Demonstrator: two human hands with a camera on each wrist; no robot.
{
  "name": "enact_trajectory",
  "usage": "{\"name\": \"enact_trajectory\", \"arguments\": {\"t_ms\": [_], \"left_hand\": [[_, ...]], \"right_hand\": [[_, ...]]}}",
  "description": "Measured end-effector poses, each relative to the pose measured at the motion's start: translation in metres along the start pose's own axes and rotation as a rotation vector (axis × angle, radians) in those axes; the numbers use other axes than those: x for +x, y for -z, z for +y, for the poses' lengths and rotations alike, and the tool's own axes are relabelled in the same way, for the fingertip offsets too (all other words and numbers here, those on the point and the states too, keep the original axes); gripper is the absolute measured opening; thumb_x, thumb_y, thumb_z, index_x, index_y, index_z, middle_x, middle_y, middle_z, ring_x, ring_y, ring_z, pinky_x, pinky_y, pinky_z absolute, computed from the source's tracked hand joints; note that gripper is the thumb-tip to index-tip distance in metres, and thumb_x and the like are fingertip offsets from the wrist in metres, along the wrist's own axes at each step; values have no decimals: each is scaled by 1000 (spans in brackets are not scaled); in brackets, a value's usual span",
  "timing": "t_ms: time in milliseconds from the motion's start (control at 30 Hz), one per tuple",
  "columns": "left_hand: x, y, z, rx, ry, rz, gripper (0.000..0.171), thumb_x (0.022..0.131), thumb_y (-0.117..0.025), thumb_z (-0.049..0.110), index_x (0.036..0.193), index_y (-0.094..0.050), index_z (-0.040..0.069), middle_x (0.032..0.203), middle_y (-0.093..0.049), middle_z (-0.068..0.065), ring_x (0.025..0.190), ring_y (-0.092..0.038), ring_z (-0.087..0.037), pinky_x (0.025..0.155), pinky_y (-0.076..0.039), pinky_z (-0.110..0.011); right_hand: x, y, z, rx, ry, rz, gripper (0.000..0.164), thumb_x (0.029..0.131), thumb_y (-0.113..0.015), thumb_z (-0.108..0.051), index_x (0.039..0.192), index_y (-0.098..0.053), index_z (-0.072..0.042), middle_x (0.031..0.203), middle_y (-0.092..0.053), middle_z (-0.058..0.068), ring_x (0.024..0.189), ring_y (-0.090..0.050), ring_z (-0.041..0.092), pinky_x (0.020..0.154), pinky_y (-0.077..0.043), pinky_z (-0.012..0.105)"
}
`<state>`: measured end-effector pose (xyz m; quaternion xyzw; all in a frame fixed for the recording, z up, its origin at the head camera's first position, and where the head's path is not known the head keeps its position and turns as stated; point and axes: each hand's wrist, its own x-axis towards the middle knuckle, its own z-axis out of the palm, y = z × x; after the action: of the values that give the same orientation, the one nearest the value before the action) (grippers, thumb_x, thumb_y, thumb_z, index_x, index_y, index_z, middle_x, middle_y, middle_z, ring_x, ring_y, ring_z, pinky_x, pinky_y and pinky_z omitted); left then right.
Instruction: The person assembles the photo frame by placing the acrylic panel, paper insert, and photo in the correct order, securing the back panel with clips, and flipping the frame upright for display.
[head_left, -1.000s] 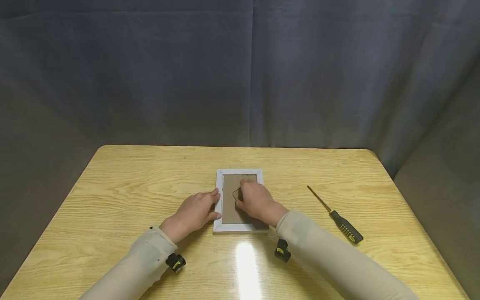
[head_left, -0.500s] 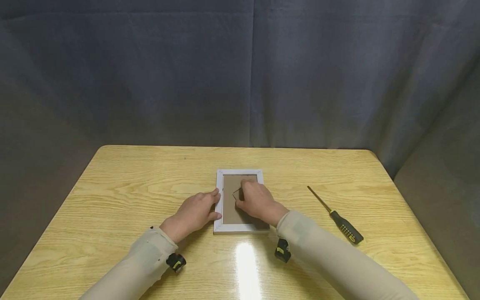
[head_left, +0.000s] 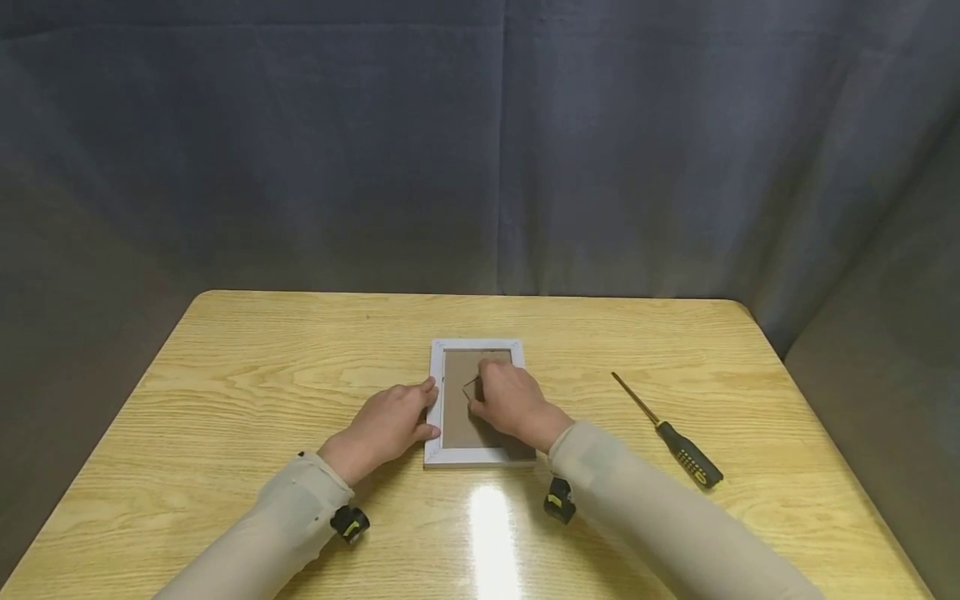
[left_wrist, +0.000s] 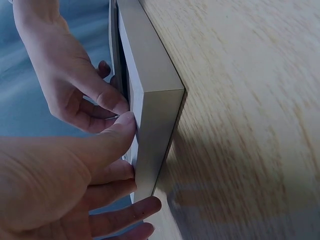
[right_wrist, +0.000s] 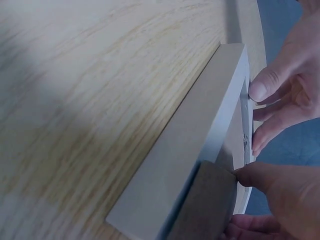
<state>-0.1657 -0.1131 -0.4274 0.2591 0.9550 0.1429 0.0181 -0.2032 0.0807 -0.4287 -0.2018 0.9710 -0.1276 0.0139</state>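
Picture frame (head_left: 480,457), white, back side up, flat on the desk (head_left: 300,367), centred before the person; long axis runs away from the body, short rail nearest. Brown backing board (head_left: 459,425) sits inside the rails. Over it, a brown flap (right_wrist: 205,202), one corner showing between thumb and fingers in the head view; its attachment to the board is hidden. Key relation, as I judge it: flap against right hand (head_left: 513,400). That hand comes in across the near right part of the frame and lies above the board, thumb and fingers clamped on the flap, so the flap is already within its grasp, its visible corner pointing left toward the other hand. Left hand (head_left: 386,421) is just outside the long left rail, thumb and fingers apart, tips touching that rail; it looks like the steadying side. Frame therefore lies to the right of the left hand and beneath the right; both touch the work, but for the flap the right is the nearer. Further out, right of the right forearm and well apart from the frame: screwdriver (head_left: 667,429), slantwise, tip away from the person, dark handle toward them.
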Motion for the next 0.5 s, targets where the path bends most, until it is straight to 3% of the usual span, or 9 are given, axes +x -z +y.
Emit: {"name": "enact_trajectory", "arguments": {"t_ms": [500], "left_hand": [[0, -1, 0, 14, -7, 4, 51, 79, -71, 31, 119, -62, 1, 134, -51, -22, 109, -59, -35, 88, -50, -43]], "right_hand": [[0, 3, -3, -24, -7, -22, 24, 79, -69, -28, 84, -56, -8, 73, -54, 2, 63, -51, 16, 54, -47, 33]]}}
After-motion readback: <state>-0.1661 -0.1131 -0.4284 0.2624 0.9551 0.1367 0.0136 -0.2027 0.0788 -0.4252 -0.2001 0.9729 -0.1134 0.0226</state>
